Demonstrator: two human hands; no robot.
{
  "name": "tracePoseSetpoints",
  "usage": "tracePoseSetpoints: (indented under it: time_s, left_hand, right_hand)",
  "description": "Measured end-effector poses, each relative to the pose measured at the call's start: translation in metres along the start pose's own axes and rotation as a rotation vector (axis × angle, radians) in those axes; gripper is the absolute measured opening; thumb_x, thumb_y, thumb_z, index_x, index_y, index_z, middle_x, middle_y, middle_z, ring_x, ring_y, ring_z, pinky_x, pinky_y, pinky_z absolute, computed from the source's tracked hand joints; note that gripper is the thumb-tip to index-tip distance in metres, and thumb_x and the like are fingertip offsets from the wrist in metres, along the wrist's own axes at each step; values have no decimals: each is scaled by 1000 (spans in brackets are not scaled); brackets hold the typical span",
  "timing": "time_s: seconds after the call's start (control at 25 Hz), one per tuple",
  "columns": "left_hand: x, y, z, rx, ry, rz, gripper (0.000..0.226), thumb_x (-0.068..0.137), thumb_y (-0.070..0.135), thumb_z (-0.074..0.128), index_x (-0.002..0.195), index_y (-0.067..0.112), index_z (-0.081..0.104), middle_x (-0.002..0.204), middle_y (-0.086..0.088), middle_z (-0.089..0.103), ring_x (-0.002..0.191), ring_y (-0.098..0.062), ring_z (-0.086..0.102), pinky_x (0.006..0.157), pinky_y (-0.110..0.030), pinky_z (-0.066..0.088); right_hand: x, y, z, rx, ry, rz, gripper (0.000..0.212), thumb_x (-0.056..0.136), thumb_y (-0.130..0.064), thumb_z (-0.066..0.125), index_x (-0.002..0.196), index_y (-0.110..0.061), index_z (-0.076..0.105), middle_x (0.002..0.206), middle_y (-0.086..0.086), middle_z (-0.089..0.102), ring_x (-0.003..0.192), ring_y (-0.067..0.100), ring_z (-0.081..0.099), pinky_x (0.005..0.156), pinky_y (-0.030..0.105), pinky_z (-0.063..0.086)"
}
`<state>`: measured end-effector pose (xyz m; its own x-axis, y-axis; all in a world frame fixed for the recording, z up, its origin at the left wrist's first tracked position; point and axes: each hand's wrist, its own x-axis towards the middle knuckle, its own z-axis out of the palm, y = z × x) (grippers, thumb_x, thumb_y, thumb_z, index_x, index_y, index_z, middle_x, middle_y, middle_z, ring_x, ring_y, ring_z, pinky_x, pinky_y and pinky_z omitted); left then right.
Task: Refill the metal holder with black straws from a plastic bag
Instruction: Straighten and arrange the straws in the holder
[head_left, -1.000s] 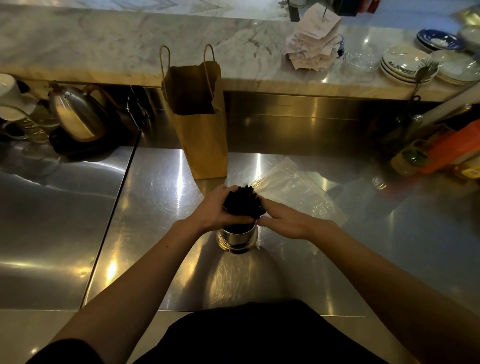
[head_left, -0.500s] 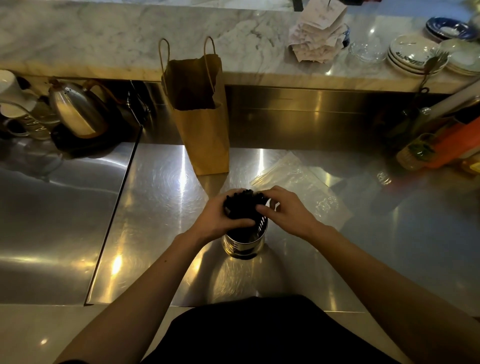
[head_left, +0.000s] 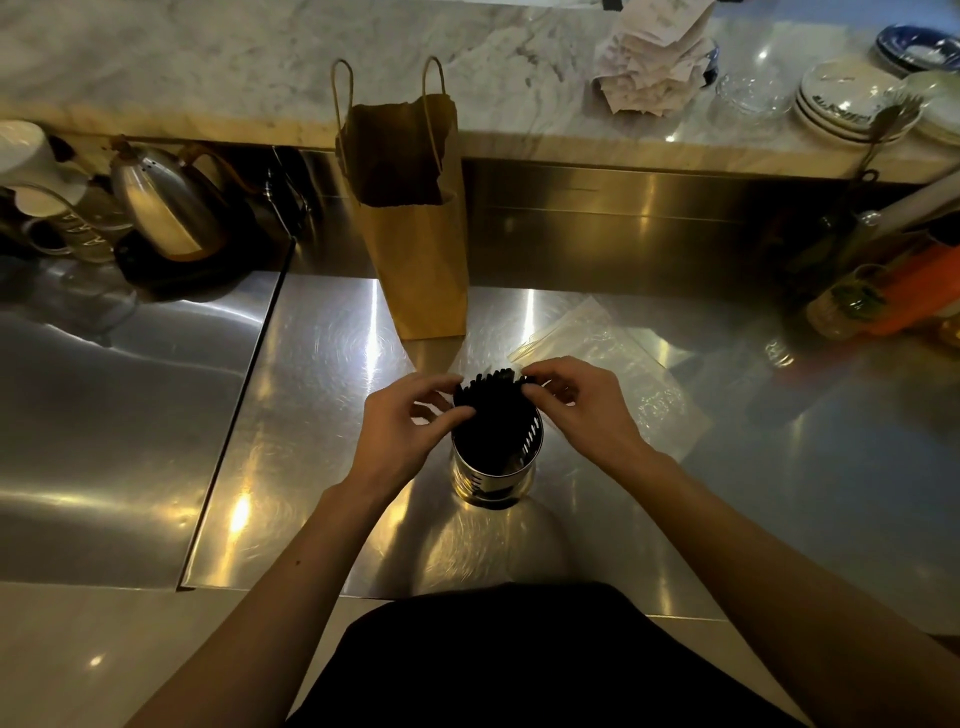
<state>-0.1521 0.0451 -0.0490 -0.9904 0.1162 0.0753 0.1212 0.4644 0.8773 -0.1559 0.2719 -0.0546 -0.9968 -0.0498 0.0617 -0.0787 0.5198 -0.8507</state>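
**Desk:** Where were the straws when you looked?

**Operator:** The black straws (head_left: 491, 400) stood packed in the slotted metal holder (head_left: 493, 478), their tops well above its rim. The holder was upright on the steel counter (head_left: 311, 415), roughly midway between its near and far edges.

**Desk:** And the hands?

**Operator:** Both were on the bundle. My left hand (head_left: 405, 431) had its fingers curled, with the thumb pressed against the left side of the straws; my right hand (head_left: 582, 410) had bent fingertips pinching the tops on the right. Neither hand was on the holder itself.

**Desk:** So what worried you?

**Operator:** Mostly tipping. I judged the load top-heavy, and the straws seemed to lean toward the far edge; a sideways squeeze up there, with nothing bracing the can, could have rocked it or skated it across that slick steel. A hard pinch could also have kinked a few straws, or lifted some out as the fingers came away; loose ones would have rolled.

**Desk:** Anything close enough to hit?

**Operator:** The clear plastic bag (head_left: 613, 353) lay flat just behind my right hand, toward the far edge; I could not tell whether any straws were left in it. The brown paper bag (head_left: 415, 234) stood upright near the far edge; a toppled holder could have spilled straws against its base.
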Motion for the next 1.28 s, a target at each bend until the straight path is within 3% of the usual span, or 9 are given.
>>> tracePoseSetpoints:
  time_s: [0.24,0.48,0.72,1.0,1.28]
  left_hand:
    - [-6,0,6,-29,101,27,18,83,10,75,101,11,76,93,0,76,85,-11,71,79,-24,58]
    - [-6,-2,10,-24,158,73,20,85,8,73,104,9,76,98,-1,76,89,-11,71,78,-17,56]
    - [-8,-3,12,-7,188,124,19,84,6,74,103,8,76,97,-3,76,89,-12,71,78,-24,58]
    - [-7,-3,11,79,146,178,20,84,6,73,103,10,74,95,-3,75,82,-13,69,73,-16,55]
    - [-5,-3,13,112,164,198,17,84,7,73,102,9,73,92,-3,74,78,-9,66,72,-6,50]
  right_hand:
    - [-4,0,-1,-23,53,-53,21,90,-11,68,110,-13,73,98,-1,74,86,13,69,79,18,54]
    - [-7,-3,-1,-35,97,-57,13,89,-11,69,102,-11,70,86,-8,69,76,4,66,75,9,50]
    - [-8,-3,2,-20,119,-63,13,89,-8,69,100,-9,76,87,0,75,80,9,68,78,7,47]
    - [-6,-1,1,-41,143,-62,7,88,-11,71,94,-10,74,84,-4,72,78,-9,63,76,4,44]
    - [-8,0,2,-30,114,-72,17,90,-10,67,106,-11,75,98,-1,75,89,4,66,80,7,48]
